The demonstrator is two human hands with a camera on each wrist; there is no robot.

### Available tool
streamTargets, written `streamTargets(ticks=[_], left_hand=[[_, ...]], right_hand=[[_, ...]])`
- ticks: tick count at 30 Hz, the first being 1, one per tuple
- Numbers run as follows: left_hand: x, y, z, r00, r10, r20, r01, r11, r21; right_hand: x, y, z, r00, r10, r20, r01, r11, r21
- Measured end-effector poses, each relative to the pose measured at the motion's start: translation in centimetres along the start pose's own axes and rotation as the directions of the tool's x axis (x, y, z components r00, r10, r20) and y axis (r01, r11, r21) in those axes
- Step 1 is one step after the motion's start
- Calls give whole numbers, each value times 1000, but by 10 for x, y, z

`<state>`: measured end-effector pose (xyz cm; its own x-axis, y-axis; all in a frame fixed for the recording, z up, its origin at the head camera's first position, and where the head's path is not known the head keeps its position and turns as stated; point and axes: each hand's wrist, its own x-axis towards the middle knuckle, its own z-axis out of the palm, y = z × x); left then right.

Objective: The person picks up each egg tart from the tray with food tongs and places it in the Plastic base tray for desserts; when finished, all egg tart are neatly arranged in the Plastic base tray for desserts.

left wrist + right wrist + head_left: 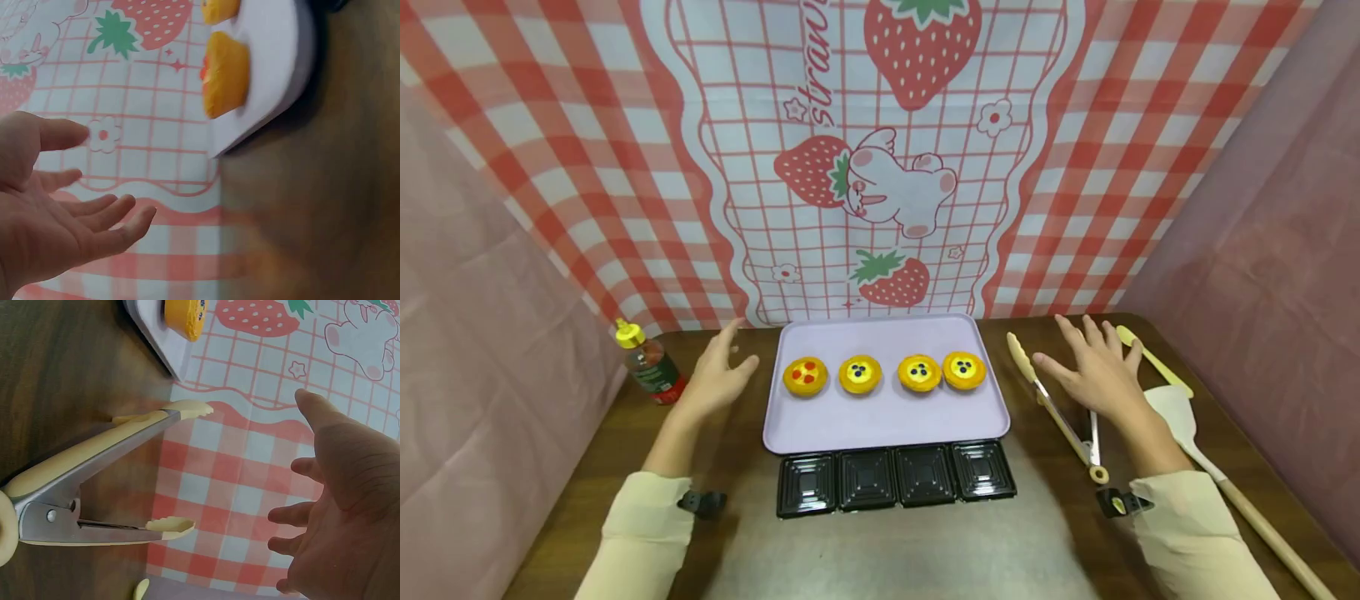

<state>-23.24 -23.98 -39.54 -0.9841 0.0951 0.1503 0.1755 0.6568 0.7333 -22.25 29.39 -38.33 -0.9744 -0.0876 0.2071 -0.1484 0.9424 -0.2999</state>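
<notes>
Four round tarts (860,375), golden cups with yellow centres, sit in a row on a smooth lilac tray (850,427) at the middle of the wood-grained desk's (610,467) far edge (one is dotted red, three dark blue). Nearer the front edge lies a shiny black container (867,479) of four ridged squares. The left hand (718,375) has a released grip, fingers parted, between the tray and a yellow-capped bottle (657,368) toward the far left corner. The right hand (1105,379), its grip equally loose, fingers spread, hovers by splayed metal tongs (1060,422) with cream tips. A wooden-handled spatula (1176,417) slants along the right edge.
</notes>
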Motion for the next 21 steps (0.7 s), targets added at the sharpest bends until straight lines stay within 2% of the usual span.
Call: streamTargets(ticks=[3, 8, 10, 14, 21], left_hand=[[-2, -8, 13, 997, -76, 0, 76, 997, -21], [-3, -18, 36, 983, -184, -5, 184, 981, 63], [-4, -20, 43, 975, -219, 22, 217, 973, 74], [-5, -21, 52, 964, -250, 87, 247, 968, 45], [-7, -26, 56, 957, -271, 104, 280, 957, -79]], right_hand=[[-2, 2, 1, 1000, -4, -20, 4, 1000, -1], [-5, 5, 3, 1000, 3, -8, -3, 1000, 2], [-7, 7, 3, 1000, 9, 0, -9, 1000, 4], [-9, 9, 2, 1000, 21, 19, -21, 1000, 6], [-13, 13, 3, 1000, 31, -8, -30, 999, 16]])
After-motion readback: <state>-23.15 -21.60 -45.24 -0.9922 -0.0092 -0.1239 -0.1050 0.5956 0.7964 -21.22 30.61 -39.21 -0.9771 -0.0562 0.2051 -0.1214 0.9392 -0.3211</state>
